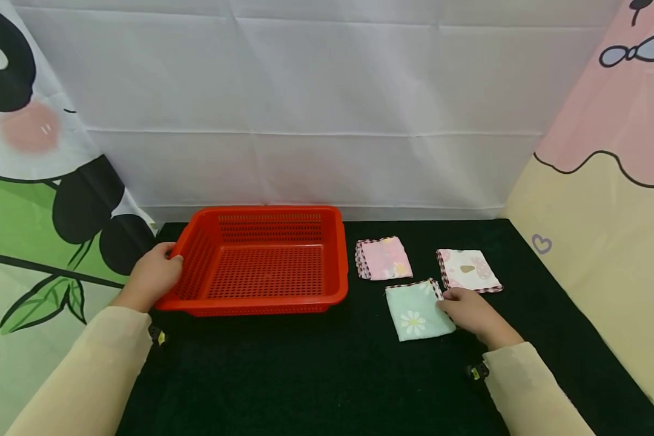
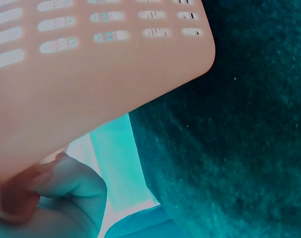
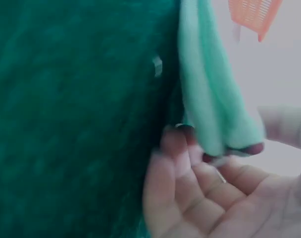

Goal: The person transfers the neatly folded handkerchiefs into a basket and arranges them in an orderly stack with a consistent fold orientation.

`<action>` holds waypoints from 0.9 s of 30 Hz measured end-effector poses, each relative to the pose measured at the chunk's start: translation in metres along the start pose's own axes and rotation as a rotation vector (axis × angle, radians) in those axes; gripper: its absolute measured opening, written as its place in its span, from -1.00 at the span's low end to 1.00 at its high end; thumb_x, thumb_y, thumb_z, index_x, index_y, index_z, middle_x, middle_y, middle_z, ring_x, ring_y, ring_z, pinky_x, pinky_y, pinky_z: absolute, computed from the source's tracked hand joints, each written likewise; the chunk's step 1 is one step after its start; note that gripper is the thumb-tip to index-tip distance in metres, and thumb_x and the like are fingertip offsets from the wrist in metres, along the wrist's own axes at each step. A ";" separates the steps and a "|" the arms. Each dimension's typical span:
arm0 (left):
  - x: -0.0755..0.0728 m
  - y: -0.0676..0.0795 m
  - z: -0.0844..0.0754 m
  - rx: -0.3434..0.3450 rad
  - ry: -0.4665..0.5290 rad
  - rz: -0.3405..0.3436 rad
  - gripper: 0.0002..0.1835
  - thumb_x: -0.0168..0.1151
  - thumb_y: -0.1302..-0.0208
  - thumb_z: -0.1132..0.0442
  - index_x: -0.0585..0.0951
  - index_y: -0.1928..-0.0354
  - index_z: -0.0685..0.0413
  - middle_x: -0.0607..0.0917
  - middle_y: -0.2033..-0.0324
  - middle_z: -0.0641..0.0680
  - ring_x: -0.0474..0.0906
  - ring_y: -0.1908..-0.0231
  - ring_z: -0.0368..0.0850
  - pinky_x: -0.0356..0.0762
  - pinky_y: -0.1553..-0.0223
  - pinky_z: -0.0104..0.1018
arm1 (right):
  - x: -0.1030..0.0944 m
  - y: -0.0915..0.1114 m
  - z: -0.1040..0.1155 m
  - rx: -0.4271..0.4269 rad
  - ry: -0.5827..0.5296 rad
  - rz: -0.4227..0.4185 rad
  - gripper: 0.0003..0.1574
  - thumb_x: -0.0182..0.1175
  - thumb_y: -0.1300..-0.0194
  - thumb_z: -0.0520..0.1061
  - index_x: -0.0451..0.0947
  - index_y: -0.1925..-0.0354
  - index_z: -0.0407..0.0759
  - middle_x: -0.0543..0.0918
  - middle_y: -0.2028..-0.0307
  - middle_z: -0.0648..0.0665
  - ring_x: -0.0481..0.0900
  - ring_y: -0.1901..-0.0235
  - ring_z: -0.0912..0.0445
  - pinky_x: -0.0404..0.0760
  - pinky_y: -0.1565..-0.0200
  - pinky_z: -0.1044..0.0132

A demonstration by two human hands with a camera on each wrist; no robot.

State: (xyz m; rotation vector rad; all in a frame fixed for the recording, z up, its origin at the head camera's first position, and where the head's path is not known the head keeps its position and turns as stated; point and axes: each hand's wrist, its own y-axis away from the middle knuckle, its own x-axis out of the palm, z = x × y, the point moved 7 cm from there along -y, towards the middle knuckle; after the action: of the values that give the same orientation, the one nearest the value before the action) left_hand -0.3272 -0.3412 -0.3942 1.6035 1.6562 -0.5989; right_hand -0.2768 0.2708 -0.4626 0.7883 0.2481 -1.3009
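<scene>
A mint-green folded fabric square with a white daisy print and a dark checked edge [image 1: 418, 312] lies at the front of three folded cloths, right of center on a dark green cloth-covered table [image 1: 305, 375]. A person's right hand [image 1: 476, 315] pinches it at its right-hand edge; the right wrist view shows the fabric's folded layers between the thumb and the curled fingers.

Just behind, to the left, sits a pale pink folded fabric square with a flower print and checked trim [image 1: 384, 259]. Just beyond the right hand lies a white folded fabric square with pink patches and checked trim [image 1: 471, 269]; whether the fingers brush it cannot be told.

To the left of the cloths stands a rectangular red plastic basket with perforated walls and floor [image 1: 261, 306]. The left hand [image 1: 155, 275] grips its left rim, thumb on top.

Cream long sleeves [image 1: 82, 375] cover both forearms. Behind the table hangs a creased white fabric backdrop [image 1: 316, 109], flanked at left by a cartoon panda print [image 1: 27, 91] and at right by a pink-and-yellow printed panel [image 1: 605, 109] with a bow and heart.
</scene>
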 end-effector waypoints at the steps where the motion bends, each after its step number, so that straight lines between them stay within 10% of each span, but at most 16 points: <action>1: 0.000 0.000 0.001 0.004 0.003 -0.001 -0.32 -0.22 -0.58 0.07 0.08 -0.55 0.40 0.42 -0.22 0.44 0.46 0.01 0.28 0.60 0.12 0.05 | 0.000 0.000 0.000 0.001 -0.058 0.018 -0.52 0.10 -0.54 -0.04 0.46 -0.20 -0.39 0.56 0.07 -0.28 0.51 0.18 -0.06 0.63 0.18 0.14; 6: 0.001 0.001 0.004 0.003 0.036 -0.005 -0.32 -0.22 -0.61 0.05 0.09 -0.56 0.36 0.42 -0.24 0.43 0.45 -0.01 0.28 0.57 0.09 0.06 | 0.001 -0.004 -0.005 0.035 -0.301 0.117 -0.36 0.06 -0.59 -0.03 0.28 -0.41 -0.41 0.50 -0.18 -0.34 0.54 0.04 -0.08 0.69 0.05 0.06; 27: 0.002 0.003 0.001 -0.006 0.051 -0.011 -0.31 -0.18 -0.60 0.07 0.05 -0.58 0.34 0.41 -0.25 0.44 0.48 0.00 0.26 0.60 0.07 0.07 | -0.002 -0.004 0.026 -0.154 -0.736 0.340 -0.72 0.06 -0.56 -0.25 0.46 -0.16 -0.07 0.62 0.00 -0.06 0.66 0.10 0.06 0.69 0.01 0.14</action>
State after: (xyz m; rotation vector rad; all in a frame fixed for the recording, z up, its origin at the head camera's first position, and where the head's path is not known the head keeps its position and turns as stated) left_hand -0.3239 -0.3403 -0.3961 1.6179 1.7035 -0.5622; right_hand -0.2878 0.2554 -0.4442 0.1726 -0.3588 -1.1475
